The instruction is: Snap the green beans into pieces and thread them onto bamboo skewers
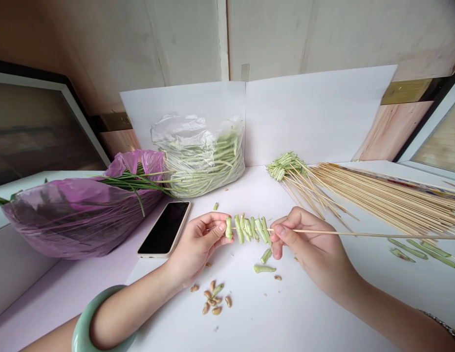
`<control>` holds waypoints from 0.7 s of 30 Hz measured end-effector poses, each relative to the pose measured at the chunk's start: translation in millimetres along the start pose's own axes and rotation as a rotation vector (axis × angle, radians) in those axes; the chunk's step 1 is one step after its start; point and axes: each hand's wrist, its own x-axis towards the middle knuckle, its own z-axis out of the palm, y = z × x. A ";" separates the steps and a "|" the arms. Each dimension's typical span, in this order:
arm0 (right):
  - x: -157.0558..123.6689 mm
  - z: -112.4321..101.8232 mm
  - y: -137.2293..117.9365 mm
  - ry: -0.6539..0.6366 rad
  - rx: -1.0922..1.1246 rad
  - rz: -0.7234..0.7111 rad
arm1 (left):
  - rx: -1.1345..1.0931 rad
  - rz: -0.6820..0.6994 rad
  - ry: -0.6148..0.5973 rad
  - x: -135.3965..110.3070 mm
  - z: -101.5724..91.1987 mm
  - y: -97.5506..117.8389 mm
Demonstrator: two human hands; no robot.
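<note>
My right hand [308,247] pinches a thin bamboo skewer [359,234] that runs off to the right. Several short green bean pieces [251,229] are threaded on its left end. My left hand [198,242] pinches one bean piece [228,228] at the skewer's tip, between thumb and forefinger. Two loose bean pieces [264,261] lie on the white table just below the skewer. A pale green bangle [88,320] is on my left wrist.
A black phone [164,229] lies left of my left hand. Behind it are a purple bag of greens [76,215] and a clear bag of long beans [201,159]. Finished bean skewers [288,166] and a pile of bare skewers [388,198] lie at right. Brown trimmed bits [212,300] lie near me.
</note>
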 end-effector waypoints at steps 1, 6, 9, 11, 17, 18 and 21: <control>-0.2 0.5 -0.3 0.002 0.003 -0.006 | -0.003 -0.002 0.002 -0.1 -0.1 0.0; 0.2 2.0 -0.9 0.018 -0.018 -0.037 | -0.036 -0.020 0.022 0.2 -0.9 0.7; 1.1 1.7 -1.2 0.021 -0.036 -0.046 | -0.050 -0.014 0.032 1.0 -1.4 0.5; 1.6 1.4 -1.5 0.019 -0.042 -0.049 | -0.050 -0.009 0.036 1.3 -1.7 0.1; 1.5 0.9 -2.4 0.019 -0.043 -0.090 | -0.055 0.009 0.028 0.9 -2.0 -0.6; 1.4 0.8 -2.5 0.018 -0.041 -0.093 | -0.053 0.009 0.028 0.9 -1.8 -0.7; 1.6 0.9 -2.3 0.008 -0.039 -0.094 | -0.041 0.007 0.026 1.3 -1.4 -1.1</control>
